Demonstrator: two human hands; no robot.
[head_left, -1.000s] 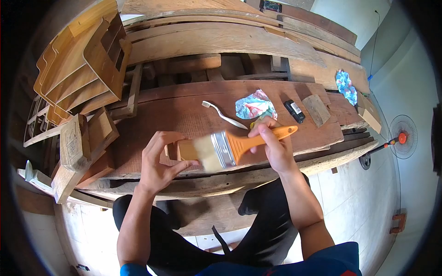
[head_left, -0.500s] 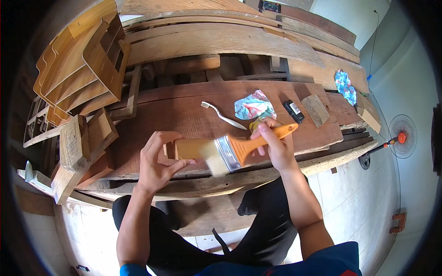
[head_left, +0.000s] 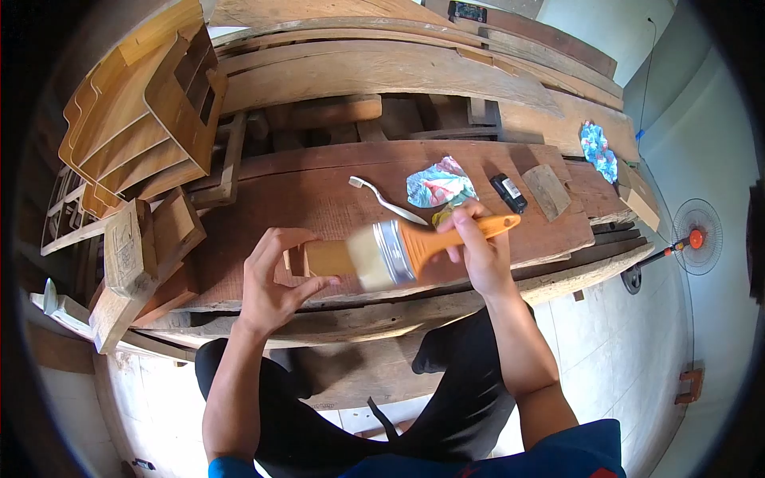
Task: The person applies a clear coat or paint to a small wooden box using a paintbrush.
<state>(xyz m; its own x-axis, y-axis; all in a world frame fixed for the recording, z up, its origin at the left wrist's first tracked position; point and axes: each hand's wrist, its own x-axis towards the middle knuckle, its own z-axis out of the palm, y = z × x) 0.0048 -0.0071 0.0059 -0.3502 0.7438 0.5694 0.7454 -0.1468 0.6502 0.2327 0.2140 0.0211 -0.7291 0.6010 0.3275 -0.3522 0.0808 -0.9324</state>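
My left hand (head_left: 275, 275) is closed around a small brown wooden box-like piece (head_left: 328, 259), thumb below and fingers above. Gripped in my right hand (head_left: 482, 255) is a wide paintbrush (head_left: 426, 245) with an orange handle and a metal band. Its pale bristles, blurred, meet or overlap the right end of the wooden piece; actual contact is hard to tell. Behind the brush lie a white toothbrush (head_left: 389, 203) and a crumpled blue-and-pink cloth (head_left: 438, 185). Something yellow (head_left: 441, 215) shows partly behind my right hand.
A small black object with a white label (head_left: 508, 193) and a flat wood block (head_left: 547, 192) lie on the reddish plank (head_left: 295, 179). A wooden desk organizer (head_left: 151, 143) stands at left, above stacked timber (head_left: 131, 251). Another blue cloth (head_left: 598, 151) and a fan (head_left: 695, 238) are at right.
The paintbrush has swung slightly, its bristles shifting up and its handle more level. My left hand and the wooden piece stay in place.
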